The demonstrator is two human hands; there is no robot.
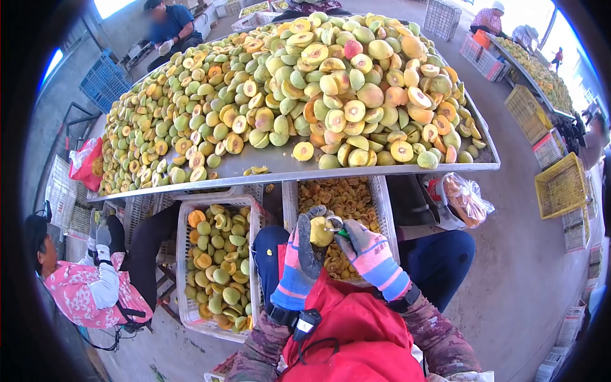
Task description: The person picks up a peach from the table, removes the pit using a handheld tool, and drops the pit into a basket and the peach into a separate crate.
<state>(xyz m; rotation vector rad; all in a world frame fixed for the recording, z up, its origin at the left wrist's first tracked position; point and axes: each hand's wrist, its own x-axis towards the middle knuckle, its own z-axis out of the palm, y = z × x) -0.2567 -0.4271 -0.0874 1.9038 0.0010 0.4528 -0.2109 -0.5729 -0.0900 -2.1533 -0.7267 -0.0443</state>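
Note:
My left hand (298,258), in a striped glove with grey fingers, is closed around a yellow-green peach half (320,233). My right hand (374,256), in a matching glove, grips a pitting knife with a green handle (344,233). The metal loop (333,223) of this knife is right at the edge of the fruit. Both hands are over a white crate (290,200) of small orange-yellow cut pieces between my knees. Halved peaches (356,108) are heaped on the metal table (267,159) in front of me.
To my left stands a white crate (257,254) full of peach halves. A person in a pink patterned top (95,286) sits beyond it. Another person (175,28) sits at the far left table edge. Yellow crates (560,184) stand on the floor at right.

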